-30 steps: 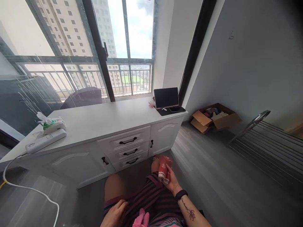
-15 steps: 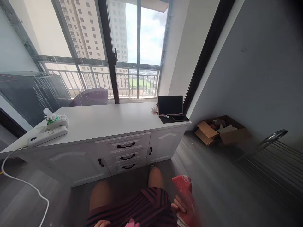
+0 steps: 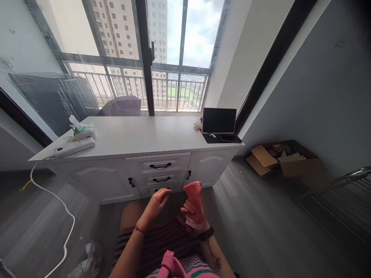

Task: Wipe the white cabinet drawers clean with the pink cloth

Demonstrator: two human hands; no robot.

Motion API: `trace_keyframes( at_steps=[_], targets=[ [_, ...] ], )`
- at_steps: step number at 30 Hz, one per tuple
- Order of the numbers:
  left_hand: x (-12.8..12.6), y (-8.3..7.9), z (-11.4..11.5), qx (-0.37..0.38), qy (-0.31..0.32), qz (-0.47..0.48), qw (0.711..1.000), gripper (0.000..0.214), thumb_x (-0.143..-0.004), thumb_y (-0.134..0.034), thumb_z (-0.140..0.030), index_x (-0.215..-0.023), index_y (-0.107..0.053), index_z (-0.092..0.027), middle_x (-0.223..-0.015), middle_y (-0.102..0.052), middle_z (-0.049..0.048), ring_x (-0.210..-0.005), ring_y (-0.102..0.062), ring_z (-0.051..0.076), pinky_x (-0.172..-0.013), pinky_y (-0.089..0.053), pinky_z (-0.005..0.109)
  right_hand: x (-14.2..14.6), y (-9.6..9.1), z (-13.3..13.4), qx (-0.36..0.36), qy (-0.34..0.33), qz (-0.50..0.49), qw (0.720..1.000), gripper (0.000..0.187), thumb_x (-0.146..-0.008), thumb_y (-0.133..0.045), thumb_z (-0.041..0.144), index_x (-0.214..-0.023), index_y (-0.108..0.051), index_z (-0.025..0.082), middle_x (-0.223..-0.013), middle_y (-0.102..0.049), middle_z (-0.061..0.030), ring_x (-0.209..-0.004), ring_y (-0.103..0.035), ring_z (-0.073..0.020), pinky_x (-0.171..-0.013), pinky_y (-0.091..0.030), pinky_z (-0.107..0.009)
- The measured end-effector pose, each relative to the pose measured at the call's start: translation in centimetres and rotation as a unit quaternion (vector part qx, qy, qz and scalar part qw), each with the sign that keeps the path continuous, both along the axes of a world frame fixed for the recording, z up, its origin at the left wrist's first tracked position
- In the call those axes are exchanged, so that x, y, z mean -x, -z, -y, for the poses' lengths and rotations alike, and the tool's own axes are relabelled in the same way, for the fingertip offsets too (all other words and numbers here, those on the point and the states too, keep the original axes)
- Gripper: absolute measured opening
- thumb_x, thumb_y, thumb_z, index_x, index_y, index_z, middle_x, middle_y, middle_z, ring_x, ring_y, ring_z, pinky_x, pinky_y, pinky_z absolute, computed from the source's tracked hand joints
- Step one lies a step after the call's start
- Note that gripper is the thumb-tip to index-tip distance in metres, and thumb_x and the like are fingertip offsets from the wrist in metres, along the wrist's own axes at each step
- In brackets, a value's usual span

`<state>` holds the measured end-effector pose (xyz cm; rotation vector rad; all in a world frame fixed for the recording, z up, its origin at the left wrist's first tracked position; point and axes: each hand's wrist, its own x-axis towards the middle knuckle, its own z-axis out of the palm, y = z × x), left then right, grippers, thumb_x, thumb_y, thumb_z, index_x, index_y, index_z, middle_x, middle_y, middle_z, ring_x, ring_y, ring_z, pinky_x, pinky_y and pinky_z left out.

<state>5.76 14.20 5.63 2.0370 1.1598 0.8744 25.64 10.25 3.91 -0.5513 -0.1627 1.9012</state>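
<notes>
My right hand point(image 3: 194, 216) is closed round a red and white piece of cloth point(image 3: 194, 200), holding it upright above my lap. My left hand point(image 3: 156, 202) is raised just left of the cloth with the fingers curled and nothing in them, a small gap between its fingertips and the cloth. Both hands hover over my striped skirt point(image 3: 168, 243), in front of the white cabinet's drawers point(image 3: 159, 172). A pink cloth point(image 3: 171, 266) lies on my lap at the bottom edge.
A long white cabinet point(image 3: 139, 139) stands under the window, bearing a tablet point(image 3: 218, 121), a wipes pack point(image 3: 82, 129) and a power strip point(image 3: 74, 146) with its cord point(image 3: 58, 200) trailing over the floor. At right an open cardboard box point(image 3: 284, 160) and a metal rack point(image 3: 342, 193).
My left hand has risen from my lap to beside the cloth. My right hand has brought the cloth back toward the middle and higher. The view has shifted.
</notes>
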Motion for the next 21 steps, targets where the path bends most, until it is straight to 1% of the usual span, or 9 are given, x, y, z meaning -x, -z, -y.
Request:
trace_keyframes(
  at_steps=[3,6,8,11,15,17,18,19,21],
  targets=[
    [0.1,0.0,-0.6,-0.006,-0.005,0.014,1.0,0.026,-0.092,-0.041,-0.024,-0.105,-0.064,-0.019,-0.105,-0.067,0.0075,-0.098,-0.062,0.018,-0.089,-0.049,0.035,0.5,-1.8,-1.7,-0.036,0.02,-0.072,0.997,0.042,-0.088,-0.052,0.044,-0.057,-0.036,0.02,-0.046,-0.03,0.0091,-0.041,-0.025,-0.0059,-0.054,-0.035,-0.021],
    [1.7,0.9,0.7,0.024,-0.004,0.002,1.0,0.025,-0.091,-0.043,-0.023,-0.104,-0.064,-0.018,-0.103,-0.068,0.0073,-0.097,-0.062,0.018,-0.088,-0.049,0.034,-0.3,-1.9,-1.6,-0.032,0.02,-0.074,0.997,0.045,-0.096,-0.035,0.044,-0.058,-0.037,0.02,-0.049,-0.03,0.0087,-0.043,-0.03,-0.0038,-0.057,-0.034,-0.021],
    [3.4,1.7,2.1,0.063,0.016,-0.015,0.998,0.025,-0.09,-0.043,-0.022,-0.104,-0.064,-0.018,-0.103,-0.069,0.0073,-0.097,-0.063,0.018,-0.088,-0.048,0.033,-1.6,-0.6,-0.6,-0.014,0.02,-0.064,0.998,0.046,-0.095,-0.037,0.043,-0.056,-0.037,0.019,-0.05,-0.03,0.0086,-0.043,-0.031,-0.0029,-0.057,-0.034,-0.02],
    [6.0,2.6,3.9,0.122,0.073,-0.037,0.989,0.027,-0.089,-0.045,-0.02,-0.106,-0.066,-0.02,-0.104,-0.069,0.0068,-0.096,-0.063,0.018,-0.088,-0.048,0.031,-4.1,2.8,1.7,0.02,0.02,-0.017,0.999,0.047,-0.079,-0.063,0.046,-0.052,-0.035,0.019,-0.048,-0.028,0.0087,-0.041,-0.027,-0.004,-0.054,-0.036,-0.021],
    [7.2,2.8,2.6,0.242,0.041,0.065,0.967,0.026,-0.082,-0.059,-0.02,-0.107,-0.069,-0.023,-0.11,-0.07,0.0052,-0.104,-0.062,0.021,-0.095,-0.045,0.033,-6.5,6.5,4.5,0.037,0.072,0.07,0.994,0.042,-0.066,-0.074,0.044,-0.053,-0.041,0.021,-0.045,-0.026,0.0079,-0.039,-0.025,-0.0066,-0.049,-0.038,-0.024],
    [6.4,2.7,-0.1,0.335,-0.053,0.207,0.918,0.029,-0.075,-0.068,-0.014,-0.103,-0.07,-0.021,-0.108,-0.07,0.0061,-0.106,-0.061,0.023,-0.097,-0.045,0.034,-6.5,6.8,5.3,0.051,0.094,0.071,0.992,0.04,-0.065,-0.075,0.043,-0.052,-0.043,0.023,-0.045,-0.029,0.0075,-0.038,-0.028,-0.0072,-0.048,-0.041,-0.025],
    [5.7,2.6,-1.8,0.389,-0.131,0.3,0.861,0.028,-0.07,-0.07,-0.006,-0.095,-0.07,-0.018,-0.099,-0.072,0.0071,-0.1,-0.063,0.022,-0.095,-0.046,0.033,-6.1,6.5,5.4,0.059,0.1,0.059,0.991,0.038,-0.064,-0.076,0.043,-0.052,-0.045,0.024,-0.045,-0.031,0.0076,-0.038,-0.031,-0.0074,-0.049,-0.043,-0.025],
    [4.9,2.5,-3.5,0.438,-0.21,0.395,0.78,0.026,-0.067,-0.069,0.0,-0.088,-0.069,-0.015,-0.09,-0.071,0.008,-0.094,-0.065,0.022,-0.094,-0.047,0.033,-5.6,6.1,5.4,0.069,0.104,0.045,0.991,0.034,-0.064,-0.077,0.043,-0.054,-0.049,0.026,-0.046,-0.035,0.0079,-0.039,-0.036,-0.0077,-0.05,-0.045,-0.025],
    [3.3,2.3,-7.0,0.441,-0.245,0.455,0.733,0.012,-0.079,-0.06,-0.006,-0.086,-0.065,-0.015,-0.091,-0.07,0.0083,-0.091,-0.066,0.017,-0.091,-0.049,0.029,-4.2,4.8,5.2,0.104,0.099,0.029,0.989,0.025,-0.064,-0.077,0.045,-0.063,-0.056,0.03,-0.048,-0.043,0.0087,-0.042,-0.046,-0.0087,-0.053,-0.05,-0.025]
  ],
)
